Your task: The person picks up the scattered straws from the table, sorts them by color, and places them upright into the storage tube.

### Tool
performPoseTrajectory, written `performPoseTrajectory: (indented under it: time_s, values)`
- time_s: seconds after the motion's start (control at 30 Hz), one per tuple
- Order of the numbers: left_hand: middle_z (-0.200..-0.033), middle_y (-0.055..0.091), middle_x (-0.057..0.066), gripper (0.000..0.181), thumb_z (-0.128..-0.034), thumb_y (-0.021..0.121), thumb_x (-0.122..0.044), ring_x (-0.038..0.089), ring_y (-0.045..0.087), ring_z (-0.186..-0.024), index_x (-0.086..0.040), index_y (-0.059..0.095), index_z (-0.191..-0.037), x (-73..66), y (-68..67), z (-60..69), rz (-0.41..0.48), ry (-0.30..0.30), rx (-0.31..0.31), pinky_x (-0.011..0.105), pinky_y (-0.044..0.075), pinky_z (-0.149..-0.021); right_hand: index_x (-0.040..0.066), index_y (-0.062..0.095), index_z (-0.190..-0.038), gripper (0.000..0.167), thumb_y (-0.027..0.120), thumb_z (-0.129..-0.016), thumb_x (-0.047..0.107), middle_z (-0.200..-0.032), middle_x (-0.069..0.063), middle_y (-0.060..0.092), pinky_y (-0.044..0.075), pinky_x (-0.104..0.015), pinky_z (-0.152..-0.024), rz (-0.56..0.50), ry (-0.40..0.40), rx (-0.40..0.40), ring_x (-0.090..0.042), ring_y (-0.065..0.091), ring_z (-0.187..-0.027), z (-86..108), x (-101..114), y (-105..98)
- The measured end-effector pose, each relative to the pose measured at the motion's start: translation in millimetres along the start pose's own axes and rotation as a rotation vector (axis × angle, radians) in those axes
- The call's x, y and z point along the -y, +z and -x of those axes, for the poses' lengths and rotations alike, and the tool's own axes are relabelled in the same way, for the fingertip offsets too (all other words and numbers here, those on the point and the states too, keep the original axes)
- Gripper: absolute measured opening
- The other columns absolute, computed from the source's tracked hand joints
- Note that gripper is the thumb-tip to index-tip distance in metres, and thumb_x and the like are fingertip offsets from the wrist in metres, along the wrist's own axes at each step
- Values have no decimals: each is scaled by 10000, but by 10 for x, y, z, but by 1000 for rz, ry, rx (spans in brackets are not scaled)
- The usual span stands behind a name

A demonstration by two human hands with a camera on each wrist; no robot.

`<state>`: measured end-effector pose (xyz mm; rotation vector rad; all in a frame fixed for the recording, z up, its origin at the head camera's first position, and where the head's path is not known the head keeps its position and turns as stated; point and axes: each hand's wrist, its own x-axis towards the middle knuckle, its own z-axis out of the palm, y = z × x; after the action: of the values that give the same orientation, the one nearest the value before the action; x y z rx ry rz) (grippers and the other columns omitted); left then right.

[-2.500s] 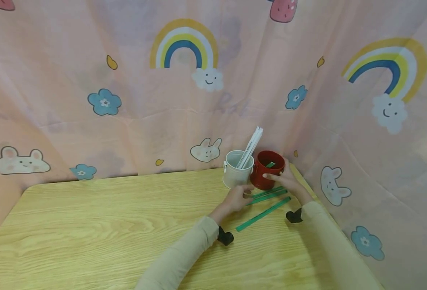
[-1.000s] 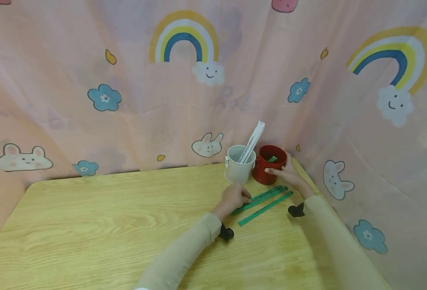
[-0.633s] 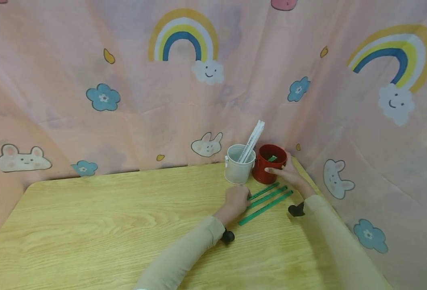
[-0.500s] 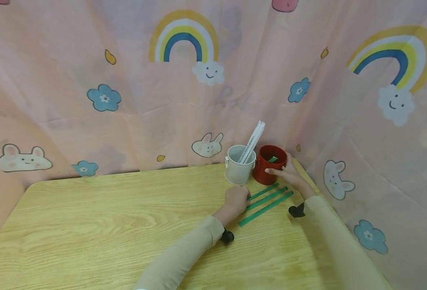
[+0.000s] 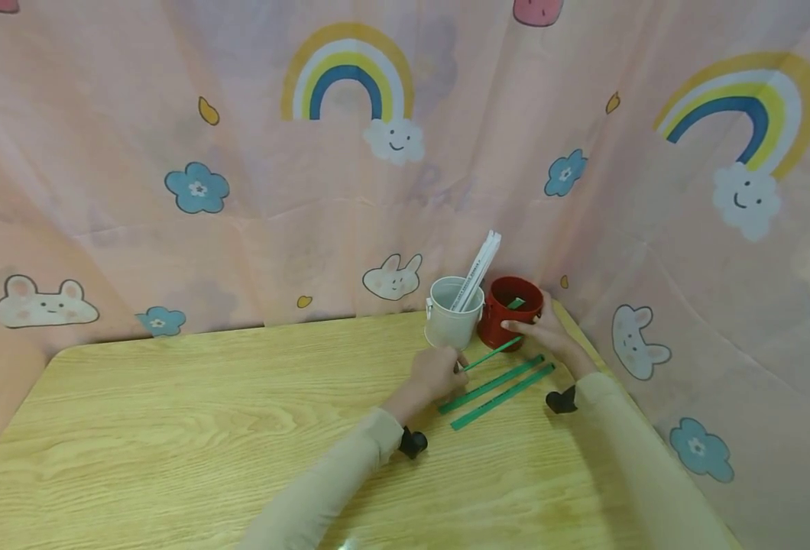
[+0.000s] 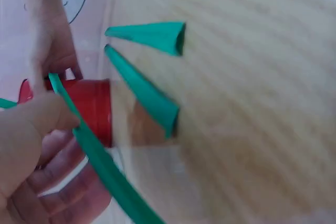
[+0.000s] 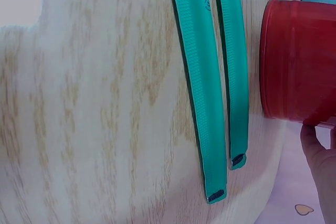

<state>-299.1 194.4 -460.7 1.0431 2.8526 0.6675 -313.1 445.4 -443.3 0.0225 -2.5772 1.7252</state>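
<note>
In the head view my left hand (image 5: pixel 439 374) pinches one green wrapped straw (image 5: pixel 493 353), a long flat strip lifted off the table, its far end in front of the red bucket (image 5: pixel 494 325). Thumb and fingers close on that straw (image 6: pixel 100 153) in the left wrist view. My right hand (image 5: pixel 549 332) grips the red bucket from its right side, thumb across the front. A green piece (image 5: pixel 516 303) shows inside the bucket. Two more green straws (image 5: pixel 490 384) lie side by side on the table; their ribbed edges and dark tips show in the right wrist view.
A white bucket (image 5: pixel 439 325) stands just left of the red one, with several white wrapped sticks (image 5: pixel 476 271) leaning out of it. Both buckets stand near the back right corner of the wooden table (image 5: pixel 192 428). A printed pink curtain (image 5: pixel 254 252) hangs behind and to the right.
My left hand has separated one green straw from the others, lifted it and drawn it slightly left, its far end rising toward the red bucket. My right hand stays on the bucket.
</note>
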Motion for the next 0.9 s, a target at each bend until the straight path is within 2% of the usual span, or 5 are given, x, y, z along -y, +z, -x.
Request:
performPoseTrajectory:
  time_s: [0.17, 0.4, 0.57, 0.77, 0.9]
  values:
    - [-783, 657, -65, 168, -848, 697, -214, 32, 525, -665, -151, 724, -1003, 56, -102, 35, 97, 56, 74, 158, 417, -572, 39, 38, -1474, 888, 683, -870, 123, -1529, -228, 165, 196, -627, -1136, 20, -3, -16, -385, 176, -1410, -38, -98, -17]
    - [-839, 673, -17, 167, -828, 713, -161, 84, 572, -767, -124, 703, -991, 207, -234, 135, 99, 94, 113, 189, 468, -681, 39, 48, -1472, 902, 701, -859, 145, -1524, -223, 174, 206, -619, -1134, 30, -12, -18, -377, 188, -1404, -58, -148, -2]
    - [-847, 676, -27, 188, -830, 705, -190, 83, 584, -767, -135, 670, -1007, 278, -328, 164, 113, 91, 97, 199, 474, -699, 32, 53, -1473, 898, 700, -855, 108, -1530, -223, 163, 173, -623, -1145, 22, -24, -28, -382, 159, -1425, -61, -147, 1]
    - [-849, 653, -19, 203, -836, 665, -143, 89, 542, -715, -115, 623, -1033, 283, -413, 141, 277, 70, 24, 197, 451, -659, 43, 27, -1482, 927, 703, -854, 130, -1545, -217, 135, 175, -638, -1139, 24, -14, -28, -388, 130, -1441, -68, -165, -21]
    - [-872, 641, -4, 211, -847, 645, -110, 89, 533, -722, -97, 589, -1050, 260, -459, 106, 358, 81, -21, 187, 450, -649, 54, 22, -1478, 921, 699, -859, 143, -1544, -210, 131, 178, -637, -1138, 19, -11, -18, -387, 125, -1443, -77, -172, -34]
